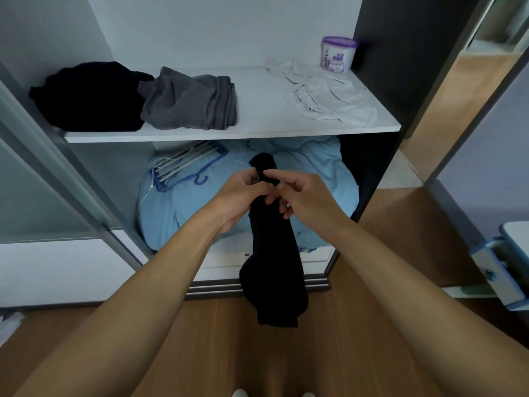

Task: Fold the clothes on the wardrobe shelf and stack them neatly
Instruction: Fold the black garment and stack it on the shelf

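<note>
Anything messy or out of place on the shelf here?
Yes: the white garment lies crumpled, unfolded, at the right end of the shelf by the purple-lidded tub. The black pile and grey garment at left are bunched, not stacked.

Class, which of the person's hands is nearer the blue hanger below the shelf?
Left. The left hand is just right of the blue hanger; the right hand lies farther right, beyond the black sock.
</note>
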Available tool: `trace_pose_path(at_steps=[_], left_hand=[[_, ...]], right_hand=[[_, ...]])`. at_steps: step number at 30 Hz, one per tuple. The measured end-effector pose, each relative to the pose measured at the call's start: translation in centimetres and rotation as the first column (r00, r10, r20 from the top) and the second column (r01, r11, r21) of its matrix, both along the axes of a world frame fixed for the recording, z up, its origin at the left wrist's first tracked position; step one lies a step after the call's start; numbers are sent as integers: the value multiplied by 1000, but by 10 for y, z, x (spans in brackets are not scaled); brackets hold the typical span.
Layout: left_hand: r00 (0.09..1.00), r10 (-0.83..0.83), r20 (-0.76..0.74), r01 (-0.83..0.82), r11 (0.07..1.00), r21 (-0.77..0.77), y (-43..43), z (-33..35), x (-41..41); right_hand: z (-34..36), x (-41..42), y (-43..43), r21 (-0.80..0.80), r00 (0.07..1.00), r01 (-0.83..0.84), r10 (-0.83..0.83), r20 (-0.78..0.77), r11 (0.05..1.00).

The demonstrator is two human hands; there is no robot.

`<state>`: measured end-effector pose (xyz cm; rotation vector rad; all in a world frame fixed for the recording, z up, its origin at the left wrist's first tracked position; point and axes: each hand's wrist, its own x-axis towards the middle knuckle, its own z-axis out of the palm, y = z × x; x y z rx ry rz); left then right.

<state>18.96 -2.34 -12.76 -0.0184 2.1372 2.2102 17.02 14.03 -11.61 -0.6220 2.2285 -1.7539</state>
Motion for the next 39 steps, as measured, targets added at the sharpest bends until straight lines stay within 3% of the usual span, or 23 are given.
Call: trace_pose_path(at_steps=[5,9,11,14,19,24,27,34,39], left_hand=[[998,-17,-61,3,976,-219,-5,6,4],[989,-86,-124,40,943,-330,-4,15,7],[984,-76,-162,19,944,-329,-5,18,9],[979,-31,-200,-34,948,-315,-12,19,11],[969,35,-243,-94,968,-233,-20,15,18],[952,-22,-305,-117,896,-428,-37,4,29],[977,-38,-211,-76,859,-507,-48,-17,39],[992,102,79,-44,842,-538,-75,-82,47],[983,86,159,14,840,-542,-68,-106,48]], right_hand=[[7,-15,12,139,942,165,-114,-316,976],[21,-28,19,255,922,-133,214,-322,958],[23,-31,18,339,902,-162,278,-331,927],[22,-34,14,385,883,-50,221,-415,922],[17,-27,0,367,890,-32,194,-413,930],[17,-22,-14,298,892,-24,155,-425,954],[18,-20,-18,287,884,-15,147,-445,958],[22,-12,-18,289,872,-6,147,-467,957],[32,-9,-18,324,858,-71,224,-462,943]])
